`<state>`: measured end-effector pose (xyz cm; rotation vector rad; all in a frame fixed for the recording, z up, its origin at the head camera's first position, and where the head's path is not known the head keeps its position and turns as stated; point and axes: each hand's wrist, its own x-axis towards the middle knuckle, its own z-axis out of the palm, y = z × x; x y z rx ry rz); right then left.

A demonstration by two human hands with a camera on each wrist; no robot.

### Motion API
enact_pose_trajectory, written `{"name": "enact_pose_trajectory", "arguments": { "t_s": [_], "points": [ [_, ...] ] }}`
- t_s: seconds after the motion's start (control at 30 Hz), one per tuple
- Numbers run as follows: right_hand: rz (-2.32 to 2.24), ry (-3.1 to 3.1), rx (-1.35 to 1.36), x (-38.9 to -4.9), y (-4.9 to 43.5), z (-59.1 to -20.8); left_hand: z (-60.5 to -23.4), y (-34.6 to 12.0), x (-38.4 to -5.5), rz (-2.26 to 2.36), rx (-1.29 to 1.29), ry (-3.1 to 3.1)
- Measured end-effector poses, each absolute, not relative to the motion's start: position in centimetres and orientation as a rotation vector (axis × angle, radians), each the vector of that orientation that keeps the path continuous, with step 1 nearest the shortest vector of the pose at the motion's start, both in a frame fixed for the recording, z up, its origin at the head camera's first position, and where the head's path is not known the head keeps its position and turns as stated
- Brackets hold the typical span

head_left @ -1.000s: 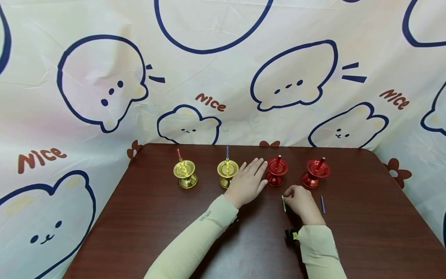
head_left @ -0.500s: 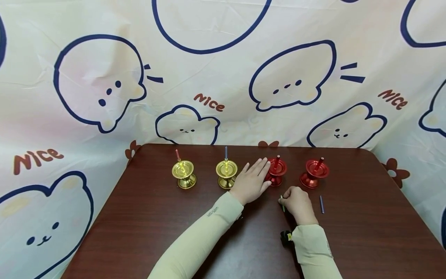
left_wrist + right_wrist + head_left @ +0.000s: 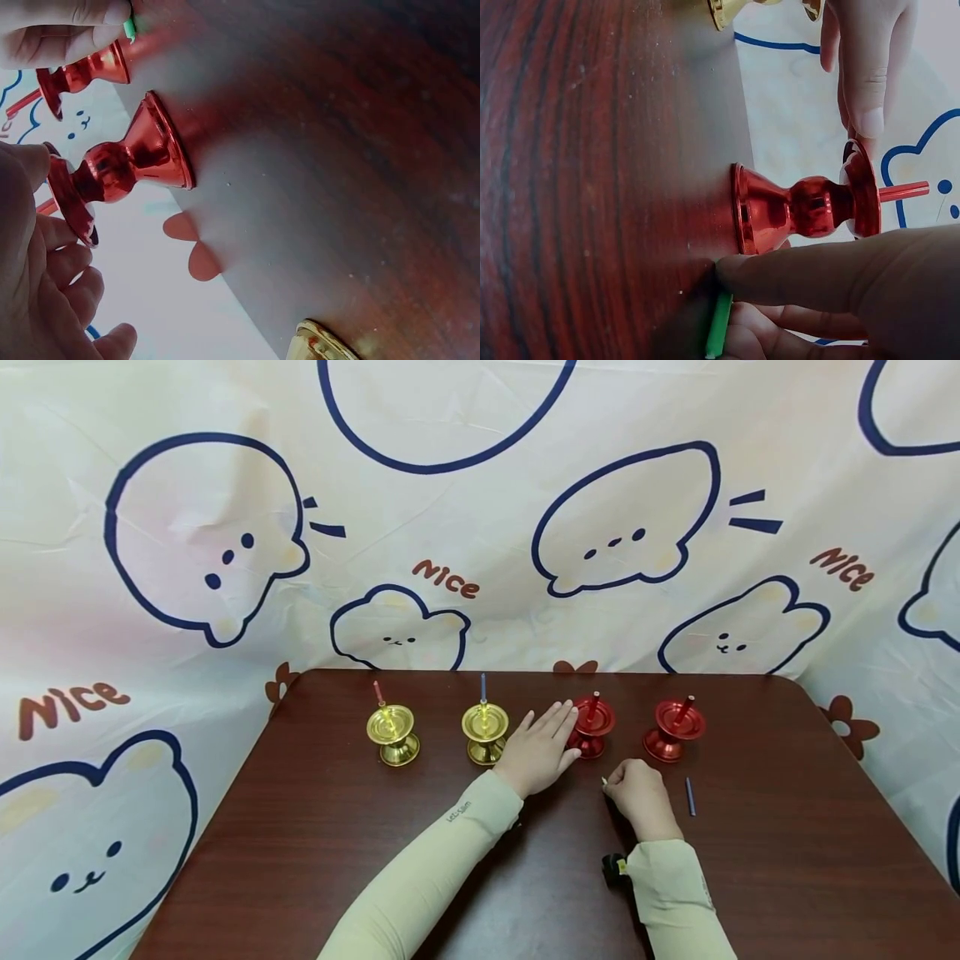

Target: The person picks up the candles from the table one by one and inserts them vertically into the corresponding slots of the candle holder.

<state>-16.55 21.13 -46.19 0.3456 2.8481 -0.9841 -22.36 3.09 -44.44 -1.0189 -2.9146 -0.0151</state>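
The green stick (image 3: 718,326) is in the right hand (image 3: 636,793), pinched between thumb and bent fingers. In the right wrist view its lower end pokes out past the fingertips, close over the table (image 3: 300,860); whether it touches the wood, I cannot tell. From the head only a bit of green shows, at the left of those fingertips.

Just beyond the right fingertips stands the near red holder (image 3: 592,727), upright, a red rod (image 3: 596,706) rising from its dish. The left hand (image 3: 536,756) reaches it from the left, fingers stretched out side by side, thumb spread away from them; thumb and fingers touch the dish's rim.

Right of the right fingers lies the loose blue stick (image 3: 691,797), near but apart from them. Beyond and right of the same fingers stands the far red holder (image 3: 672,732), its rod leaning right.

Just left of the left fingers stands the near gold holder (image 3: 484,727) with an upright blue stick (image 3: 483,689). Farther left, well apart from both hands, the far gold holder (image 3: 393,735) bears a slightly tilted pink stick (image 3: 378,693). Behind everything hangs a printed cloth (image 3: 480,527).
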Motion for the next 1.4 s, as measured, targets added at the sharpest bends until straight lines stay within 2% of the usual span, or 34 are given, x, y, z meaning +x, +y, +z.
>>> {"name": "enact_pose_trajectory", "arguments": {
  "t_s": [0.57,1.4],
  "points": [
    [-1.026,2.873,0.303,-16.7,21.3,-46.6,-44.5,3.2,-22.4,-0.093,-1.034,-2.935],
    [-1.547,2.714,0.367,-16.7,22.3,-45.0,-44.9,3.2,-22.6,-0.118,-1.025,-2.932]
  ]
}}
